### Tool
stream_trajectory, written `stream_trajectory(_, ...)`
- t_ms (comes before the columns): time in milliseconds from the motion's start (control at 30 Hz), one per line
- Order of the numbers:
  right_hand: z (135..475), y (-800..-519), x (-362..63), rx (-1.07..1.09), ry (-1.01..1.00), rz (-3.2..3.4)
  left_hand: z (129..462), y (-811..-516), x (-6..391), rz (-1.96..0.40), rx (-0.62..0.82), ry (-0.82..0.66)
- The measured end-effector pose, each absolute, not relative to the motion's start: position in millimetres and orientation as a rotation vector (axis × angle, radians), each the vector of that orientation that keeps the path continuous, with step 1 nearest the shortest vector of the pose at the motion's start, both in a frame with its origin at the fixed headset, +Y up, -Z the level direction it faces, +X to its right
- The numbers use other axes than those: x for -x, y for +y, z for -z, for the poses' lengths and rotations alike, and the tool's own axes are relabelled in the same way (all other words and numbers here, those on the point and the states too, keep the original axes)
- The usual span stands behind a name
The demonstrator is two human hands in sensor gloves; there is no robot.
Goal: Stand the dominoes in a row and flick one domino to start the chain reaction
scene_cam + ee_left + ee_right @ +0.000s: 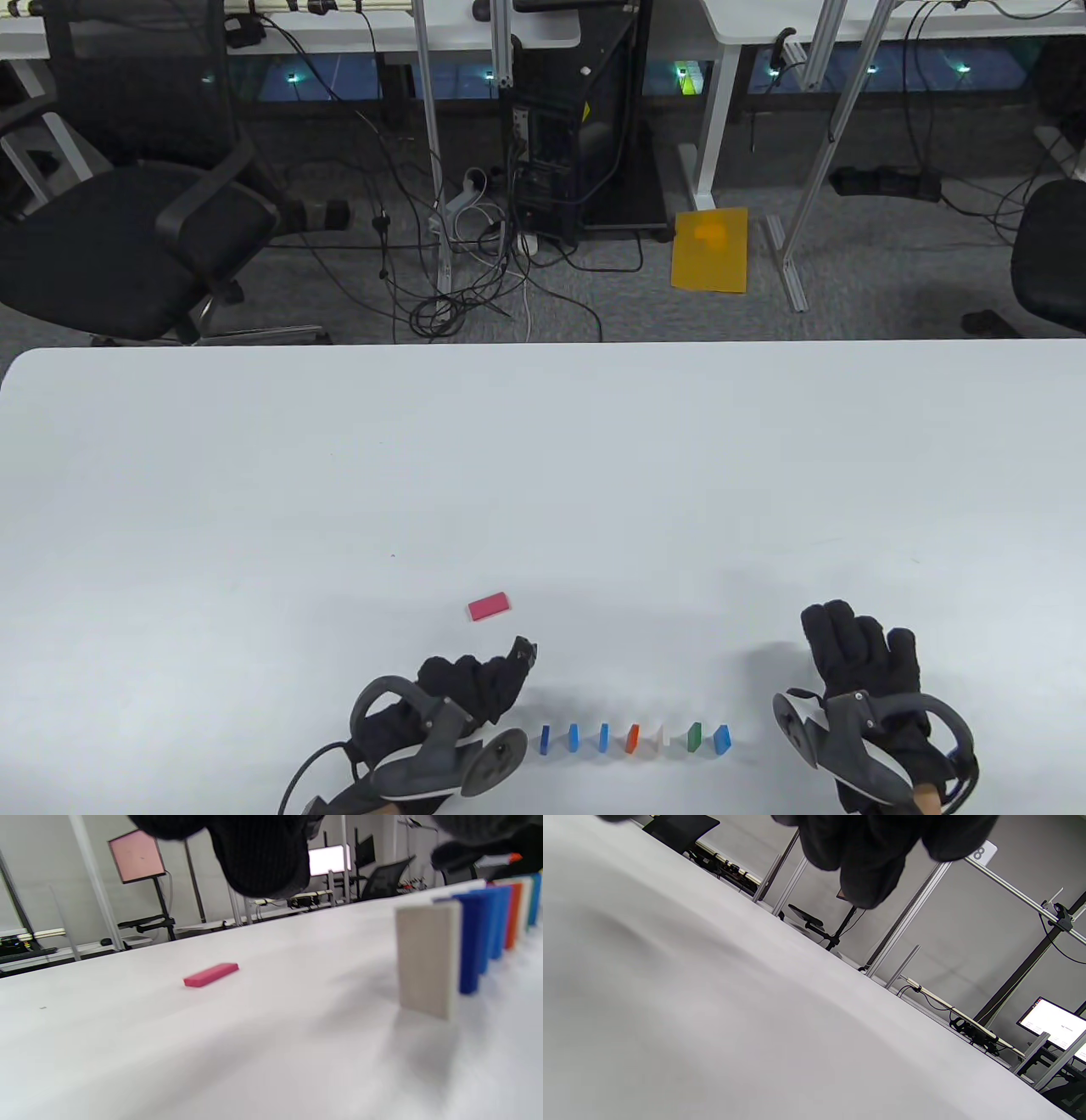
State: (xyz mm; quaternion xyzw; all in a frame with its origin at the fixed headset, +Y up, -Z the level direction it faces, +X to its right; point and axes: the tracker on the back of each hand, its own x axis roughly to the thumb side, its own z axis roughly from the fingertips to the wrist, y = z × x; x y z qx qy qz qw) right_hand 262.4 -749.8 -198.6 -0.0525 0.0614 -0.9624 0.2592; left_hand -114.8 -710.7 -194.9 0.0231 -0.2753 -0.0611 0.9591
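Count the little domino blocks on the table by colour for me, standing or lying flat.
Blue rectangular dominoes, standing: 4
White rectangular dominoes, standing: 2 (the end one shows only in the left wrist view)
Orange rectangular domino, standing: 1
Green rectangular domino, standing: 1
Pink rectangular domino, lying flat: 1
Total: 9

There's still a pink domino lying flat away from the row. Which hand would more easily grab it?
The left hand, probably. The pink domino lies flat just beyond its fingertips, while the right hand rests open past the far end of the standing row, well away from it.
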Motion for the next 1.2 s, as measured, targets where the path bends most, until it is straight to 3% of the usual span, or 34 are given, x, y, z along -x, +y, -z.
stream_trajectory(100,199,-750,-263,0.142,0.173,2.615,216,-706,127,0.031,-0.054,-0.471)
stream_trajectory(200,199,-750,-263,0.140,0.174,2.613,236,-711,130,0.089,-0.069,-0.381)
stream_trajectory(467,199,-750,-265,0.125,0.176,2.636,284,-747,120,0.227,0.029,-0.283)
stream_trajectory(833,200,-750,-266,0.133,0.195,2.648,301,-766,101,0.387,0.141,-0.280)
stream_trajectory(1200,201,-749,-266,0.134,0.185,2.641,297,-765,92,0.499,0.033,-0.299)
